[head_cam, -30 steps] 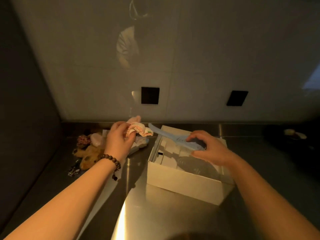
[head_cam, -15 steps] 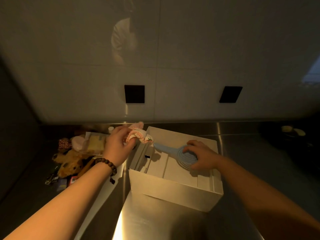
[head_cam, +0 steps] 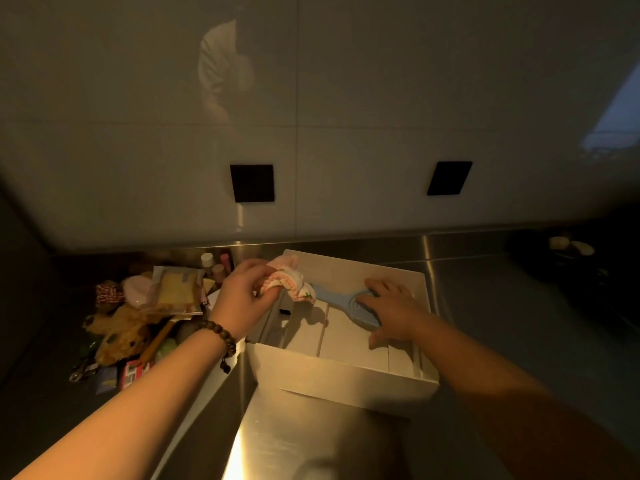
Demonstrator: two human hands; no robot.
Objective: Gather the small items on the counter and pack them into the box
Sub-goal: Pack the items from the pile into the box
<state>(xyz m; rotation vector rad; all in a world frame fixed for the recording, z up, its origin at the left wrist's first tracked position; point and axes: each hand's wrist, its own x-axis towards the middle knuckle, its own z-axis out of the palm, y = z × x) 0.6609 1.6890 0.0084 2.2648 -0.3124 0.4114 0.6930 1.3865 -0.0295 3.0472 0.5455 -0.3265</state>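
Observation:
A white open box [head_cam: 346, 375] stands on the steel counter, with white dividers inside. My right hand [head_cam: 391, 311] lies flat on the head of a blue hairbrush [head_cam: 341, 299] that rests inside the box, handle pointing left. My left hand [head_cam: 242, 299], with a bead bracelet on the wrist, holds a pink and white frilly cloth item [head_cam: 291, 284] over the box's far left corner. A pile of small items [head_cam: 145, 313] sits on the counter left of the box.
The pile holds a brown plush toy [head_cam: 117, 334], a clear packet [head_cam: 178, 289], small bottles [head_cam: 216, 265], keys [head_cam: 81, 370] and small cards. A white tiled wall with two black squares stands behind. Dark objects sit at the far right [head_cam: 568, 247].
My right hand has lowered the blue hairbrush from above the box down into it. My left hand has carried the pink cloth item rightward over the box's corner. The view has tilted closer.

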